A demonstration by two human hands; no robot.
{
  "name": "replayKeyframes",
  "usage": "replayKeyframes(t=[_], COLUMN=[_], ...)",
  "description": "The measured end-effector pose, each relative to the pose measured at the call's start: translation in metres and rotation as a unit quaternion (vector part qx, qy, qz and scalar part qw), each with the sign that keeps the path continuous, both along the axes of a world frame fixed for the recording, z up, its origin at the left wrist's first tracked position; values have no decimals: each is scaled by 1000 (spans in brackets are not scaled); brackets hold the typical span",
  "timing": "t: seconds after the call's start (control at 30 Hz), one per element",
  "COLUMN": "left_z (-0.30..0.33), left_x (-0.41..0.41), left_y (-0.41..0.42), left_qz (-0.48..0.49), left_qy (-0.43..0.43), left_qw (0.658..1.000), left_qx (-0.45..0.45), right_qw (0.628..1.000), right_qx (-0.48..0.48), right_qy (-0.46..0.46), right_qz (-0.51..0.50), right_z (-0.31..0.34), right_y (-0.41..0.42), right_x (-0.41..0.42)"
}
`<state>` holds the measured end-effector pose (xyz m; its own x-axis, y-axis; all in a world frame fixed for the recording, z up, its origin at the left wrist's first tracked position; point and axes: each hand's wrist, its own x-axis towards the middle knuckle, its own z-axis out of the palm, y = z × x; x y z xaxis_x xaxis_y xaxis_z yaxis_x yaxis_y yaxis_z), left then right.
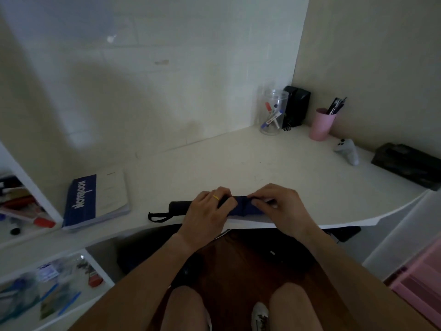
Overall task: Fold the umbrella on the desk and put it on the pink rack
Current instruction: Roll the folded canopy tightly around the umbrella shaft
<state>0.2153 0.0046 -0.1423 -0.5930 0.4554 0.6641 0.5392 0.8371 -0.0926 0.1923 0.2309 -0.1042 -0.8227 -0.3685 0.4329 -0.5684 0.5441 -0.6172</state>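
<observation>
A dark blue umbrella (245,206), collapsed and rolled, lies along the front edge of the white desk (238,158). Its black handle (179,206) with a wrist loop (157,216) points left. My left hand (205,211), wearing a yellow ring, grips the umbrella near the handle end. My right hand (279,206) pinches the blue fabric at the middle, covering the right end. The pink rack (422,280) shows at the lower right, beside the desk.
A blue notebook (95,201) lies left of the umbrella. At the back right stand a clear jar of markers (273,113), black speakers (297,107), a pink pen cup (322,124), a grey controller (348,150) and a black box (408,163). White shelves (28,225) are left.
</observation>
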Motion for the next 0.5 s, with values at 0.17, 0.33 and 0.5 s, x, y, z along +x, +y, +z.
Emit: replayKeyframes(t=[0.17,0.33,0.5], left_z=[-1,-3,-5], left_x=[1,0,0], left_y=[0,0,-1], left_qz=[-7,-6,-9], left_qy=[17,23,26], left_qw=[1000,1000,999], left_qx=[-12,-17,-20], right_qw=[997,992,984], right_qx=[39,71,132], right_qy=[-60,-105,-119], right_qz=[2,2,31], right_z=[18,27,35], right_y=[3,-4,-8], right_x=[-13,-21,-33])
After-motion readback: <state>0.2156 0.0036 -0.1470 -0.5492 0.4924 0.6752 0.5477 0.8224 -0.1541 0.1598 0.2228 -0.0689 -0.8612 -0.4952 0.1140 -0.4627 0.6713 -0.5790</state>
